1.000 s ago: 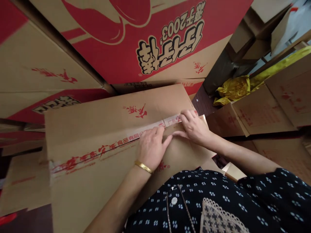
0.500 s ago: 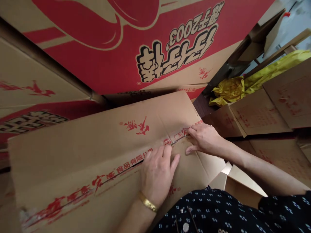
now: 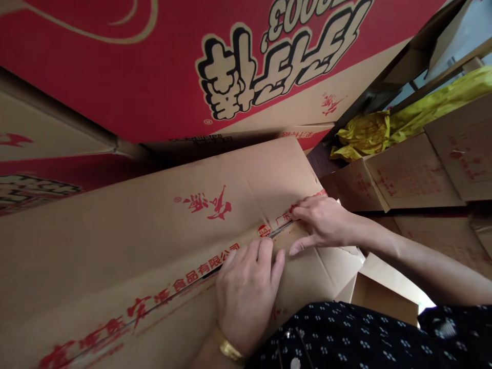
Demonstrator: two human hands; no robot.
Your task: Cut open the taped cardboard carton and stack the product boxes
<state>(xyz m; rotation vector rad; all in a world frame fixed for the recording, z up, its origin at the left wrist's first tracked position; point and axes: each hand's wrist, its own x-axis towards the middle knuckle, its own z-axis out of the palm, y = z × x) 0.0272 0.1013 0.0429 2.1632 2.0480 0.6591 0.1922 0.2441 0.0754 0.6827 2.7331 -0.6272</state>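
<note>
A long brown cardboard box (image 3: pixel 115 225) lies in front of me, its two top flaps meeting along a seam with red-printed lettering. My left hand (image 3: pixel 248 287), a gold bracelet (image 3: pixel 226 346) at its wrist, lies palm down on the near flap. Its fingertips reach the seam and its thumb is apart. Farther right, my right hand (image 3: pixel 323 223) rests across the seam near the box's right end. Those fingers bend over the far flap's edge, with the thumb stretched out on the near flap. Neither hand visibly holds anything. A narrow dark gap shows between the flaps.
A large red-printed carton (image 3: pixel 169 82) stands just behind the box. Another carton (image 3: pixel 46 123) is at the left. More brown cartons (image 3: pixel 415 169) are stacked at the right, with crumpled yellow plastic (image 3: pixel 365 134) behind them. An open box (image 3: pixel 384 297) sits low beside my body.
The view has shifted closer, so the box's left end is now out of frame. Both hands stay on the seam in nearly the same places.
</note>
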